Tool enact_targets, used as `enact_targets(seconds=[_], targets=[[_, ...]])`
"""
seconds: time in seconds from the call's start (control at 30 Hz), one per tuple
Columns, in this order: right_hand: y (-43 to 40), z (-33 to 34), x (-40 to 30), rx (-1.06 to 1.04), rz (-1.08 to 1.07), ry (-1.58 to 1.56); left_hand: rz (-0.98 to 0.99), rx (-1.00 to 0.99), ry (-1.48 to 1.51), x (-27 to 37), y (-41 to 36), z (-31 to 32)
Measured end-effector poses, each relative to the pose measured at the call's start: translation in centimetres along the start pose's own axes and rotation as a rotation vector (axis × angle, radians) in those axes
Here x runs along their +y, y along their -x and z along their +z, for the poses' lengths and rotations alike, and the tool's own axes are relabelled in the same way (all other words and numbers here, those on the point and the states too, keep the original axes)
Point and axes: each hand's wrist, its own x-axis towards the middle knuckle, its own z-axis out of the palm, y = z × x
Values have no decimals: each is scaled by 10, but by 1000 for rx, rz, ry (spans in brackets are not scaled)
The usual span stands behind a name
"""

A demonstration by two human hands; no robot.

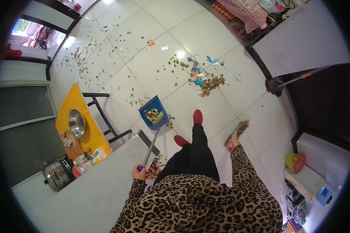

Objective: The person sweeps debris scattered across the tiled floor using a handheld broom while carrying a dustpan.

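My left hand point(138, 173) grips the long grey handle of a blue dustpan point(163, 117), whose pan rests on the tiled floor in front of my feet. Pale and brown scraps point(154, 116) lie inside the pan. Out to my right side, my right hand point(234, 144) is closed on a short hand broom point(241, 128) with brown bristles, held over the floor. A heap of brown shells point(211, 86) mixed with blue and silver wrappers point(197, 81) lies ahead, apart from both the dustpan and the broom.
More litter point(81, 62) is scattered toward the far left. A yellow table point(92, 122) with black metal legs carries a steel bowl point(76, 123). Beside it stands an electric steel pot point(56, 174). A long-handled brush point(273, 86) leans at the right, near a dark doorway.
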Motion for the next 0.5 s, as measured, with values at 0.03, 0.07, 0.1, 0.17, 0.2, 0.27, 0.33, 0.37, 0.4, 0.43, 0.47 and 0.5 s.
enact_targets(seconds=[0.03,0.07,0.1,0.17,0.2,0.27,0.33,0.37,0.4,0.43,0.47,0.5], targets=[[0,36,-14,-64,-40,99,27,42,-36,5,1,3],[4,73,-27,-125,-81,217,25,72,-75,10,6,3],[10,108,-41,-169,-118,338,8,98,-125,15,8,5],[25,173,-68,-233,-178,552,39,109,0,26,16,9],[32,202,-83,-265,-192,594,2,98,34,30,21,10],[43,252,-117,-375,-242,596,-51,68,101,41,28,18],[56,288,-150,-733,-189,283,-48,102,-9,52,37,23],[62,300,-166,-867,-40,83,-133,94,-193,56,42,27],[68,308,-183,-962,-70,55,-128,112,-102,63,40,29],[73,307,-196,-943,-54,63,-214,80,-61,67,46,32],[81,304,-209,-912,-193,181,-230,84,-43,70,48,35],[90,305,-221,-890,-283,275,-255,84,-29,74,48,37]])
